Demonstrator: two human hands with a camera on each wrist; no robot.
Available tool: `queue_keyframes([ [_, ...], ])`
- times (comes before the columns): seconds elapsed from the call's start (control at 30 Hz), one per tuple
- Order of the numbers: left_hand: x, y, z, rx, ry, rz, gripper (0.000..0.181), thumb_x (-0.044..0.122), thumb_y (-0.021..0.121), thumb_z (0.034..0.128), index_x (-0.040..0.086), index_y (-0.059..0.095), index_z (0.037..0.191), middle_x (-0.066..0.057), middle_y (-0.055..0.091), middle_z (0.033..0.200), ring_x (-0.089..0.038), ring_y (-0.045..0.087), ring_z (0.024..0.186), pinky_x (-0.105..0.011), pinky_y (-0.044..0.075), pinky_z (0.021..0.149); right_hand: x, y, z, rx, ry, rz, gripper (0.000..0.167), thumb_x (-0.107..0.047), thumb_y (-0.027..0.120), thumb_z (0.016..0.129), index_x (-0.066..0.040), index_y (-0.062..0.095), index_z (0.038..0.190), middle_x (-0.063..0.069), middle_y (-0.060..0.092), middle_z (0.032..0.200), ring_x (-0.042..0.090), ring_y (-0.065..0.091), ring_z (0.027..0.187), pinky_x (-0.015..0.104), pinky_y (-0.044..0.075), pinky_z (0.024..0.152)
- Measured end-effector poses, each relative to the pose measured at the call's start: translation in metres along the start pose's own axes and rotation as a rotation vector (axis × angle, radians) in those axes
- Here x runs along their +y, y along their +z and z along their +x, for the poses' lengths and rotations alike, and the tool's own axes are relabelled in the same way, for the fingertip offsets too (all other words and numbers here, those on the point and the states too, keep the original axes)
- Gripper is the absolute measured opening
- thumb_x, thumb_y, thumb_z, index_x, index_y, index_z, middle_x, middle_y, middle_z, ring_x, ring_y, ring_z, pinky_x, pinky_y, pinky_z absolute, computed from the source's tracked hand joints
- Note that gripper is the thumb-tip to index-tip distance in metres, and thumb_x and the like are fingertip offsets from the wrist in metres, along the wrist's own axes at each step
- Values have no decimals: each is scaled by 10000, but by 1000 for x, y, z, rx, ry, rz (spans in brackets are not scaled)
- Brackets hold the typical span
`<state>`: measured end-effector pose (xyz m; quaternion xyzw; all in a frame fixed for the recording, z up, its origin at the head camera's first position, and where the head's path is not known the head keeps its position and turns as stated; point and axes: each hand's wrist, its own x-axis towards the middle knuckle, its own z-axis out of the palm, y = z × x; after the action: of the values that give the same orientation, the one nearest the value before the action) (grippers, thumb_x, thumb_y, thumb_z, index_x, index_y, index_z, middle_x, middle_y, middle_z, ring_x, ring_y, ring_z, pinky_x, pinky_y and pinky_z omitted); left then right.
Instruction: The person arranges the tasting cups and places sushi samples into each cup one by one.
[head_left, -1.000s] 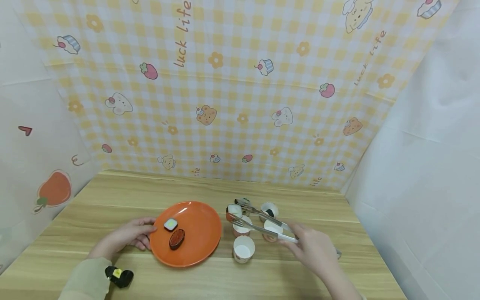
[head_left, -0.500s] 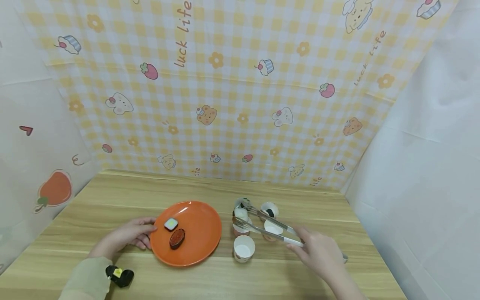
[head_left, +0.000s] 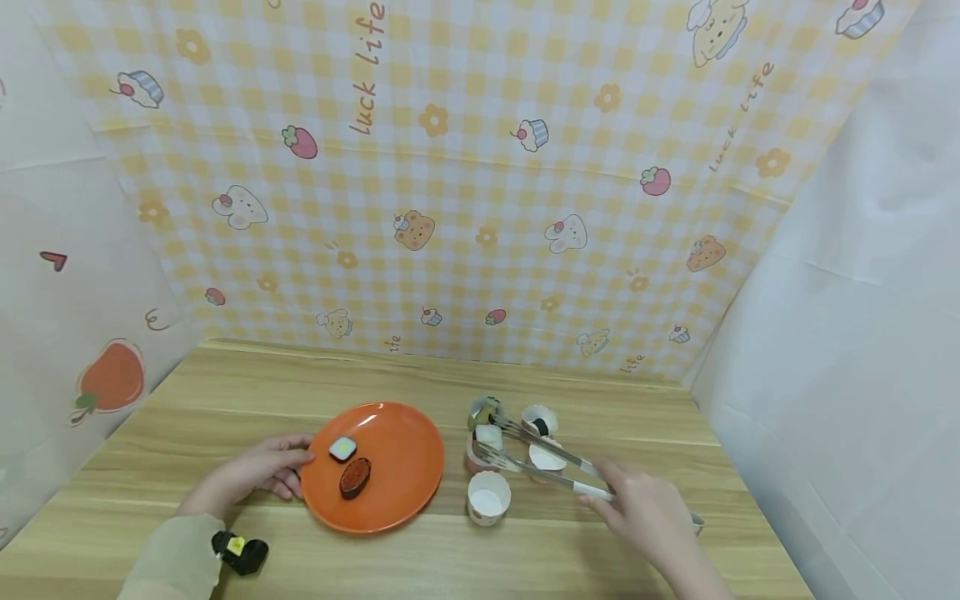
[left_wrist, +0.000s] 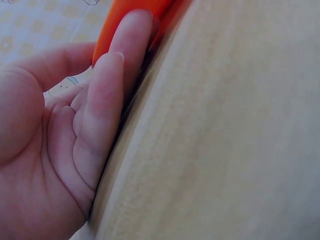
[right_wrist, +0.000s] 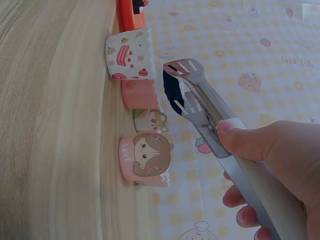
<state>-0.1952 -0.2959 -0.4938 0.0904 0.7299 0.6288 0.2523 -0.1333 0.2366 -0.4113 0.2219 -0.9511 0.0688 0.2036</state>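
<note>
Left of centre in the frame, the left hand point(head_left: 258, 469) pinches the rim of the orange plate point(head_left: 397, 471), fingers tucked round its edge. Two pieces sit on that plate: a white-topped roll point(head_left: 342, 449) and, just below it, a red-topped oval piece point(head_left: 355, 477). Over at lower right, the right hand point(head_left: 641, 504) has its fingers wrapped round the metal tongs point(head_left: 551, 477), and between the tong ends there's a white-and-black piece point(head_left: 489, 434), right of the plate, held above the cluster of paper cups! Nearest the bottom of that cluster, a white cup point(head_left: 487, 502) stands upright on the worktop point(head_left: 315, 567).
</note>
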Motion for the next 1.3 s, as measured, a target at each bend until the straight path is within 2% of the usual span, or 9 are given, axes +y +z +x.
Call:
queue_keyframes([
  [0.37,2,1,-2,8,-5,7,547,170,472,1009,-179,265,1377,-130,664,786,-185,647,643,-307,551,576,0,2,1,-67,38,1,467,-382,812,731,-102,690,1084,-79,623,699,-16,339,457,175,316,393],
  [0.7,0,1,0,4,1,1,542,174,474,1009,-175,276,1373,-131,662,788,-195,650,647,-313,552,576,1,7,1,-73,38,-3,479,-376,813,733,-91,689,1097,-64,635,706,-23,341,451,179,326,401],
  [1.13,-3,-1,0,2,2,1,542,181,487,1001,-172,294,1363,-135,662,792,-191,649,651,-309,552,581,-2,6,4,-104,67,-6,477,-387,807,738,-82,693,1087,-15,673,795,-4,382,475,193,361,425],
  [1.3,-2,-1,0,0,2,-2,537,175,480,1005,-176,286,1363,-134,663,793,-189,648,645,-309,552,580,-3,6,4,-104,68,8,483,-380,817,731,-67,694,1077,-29,654,756,-1,368,464,191,359,422],
])
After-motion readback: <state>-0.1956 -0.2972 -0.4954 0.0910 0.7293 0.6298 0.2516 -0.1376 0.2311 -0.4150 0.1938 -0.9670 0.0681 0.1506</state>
